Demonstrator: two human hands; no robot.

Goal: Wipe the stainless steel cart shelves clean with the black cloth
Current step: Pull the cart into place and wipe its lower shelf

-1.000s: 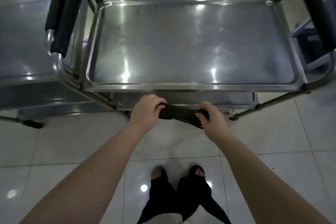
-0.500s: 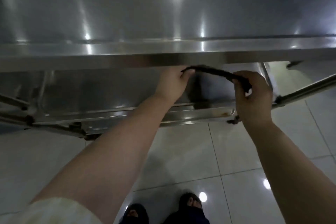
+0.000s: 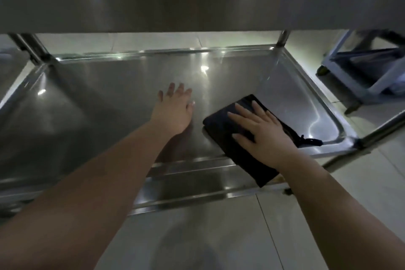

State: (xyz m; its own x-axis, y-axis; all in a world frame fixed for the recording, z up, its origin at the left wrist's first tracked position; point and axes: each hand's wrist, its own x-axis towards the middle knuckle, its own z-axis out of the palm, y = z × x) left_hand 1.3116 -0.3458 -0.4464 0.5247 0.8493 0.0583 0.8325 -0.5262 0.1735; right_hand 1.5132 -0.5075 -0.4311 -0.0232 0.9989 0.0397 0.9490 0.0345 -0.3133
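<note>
The lower shelf [image 3: 98, 103] of the stainless steel cart fills the middle of the view, under the front rim of the top shelf [image 3: 197, 4]. A folded black cloth [image 3: 228, 136] lies on the lower shelf's right part, hanging over its front edge. My right hand [image 3: 260, 133] presses flat on the cloth with straight, spread fingers. My left hand [image 3: 175, 109] is to the left of the cloth, fingers straight, over the bare steel and holding nothing; I cannot tell if it touches the shelf.
A steel upright [image 3: 30, 48] stands at the shelf's back left corner and another [image 3: 282, 38] at the back right. A second trolley frame [image 3: 368, 72] stands on the tiled floor [image 3: 219, 237] to the right.
The view has dropped from the top shelf to the lower one. The cloth, earlier stretched between both hands, now lies flat on the lower shelf under my right hand. My left hand has let go of it.
</note>
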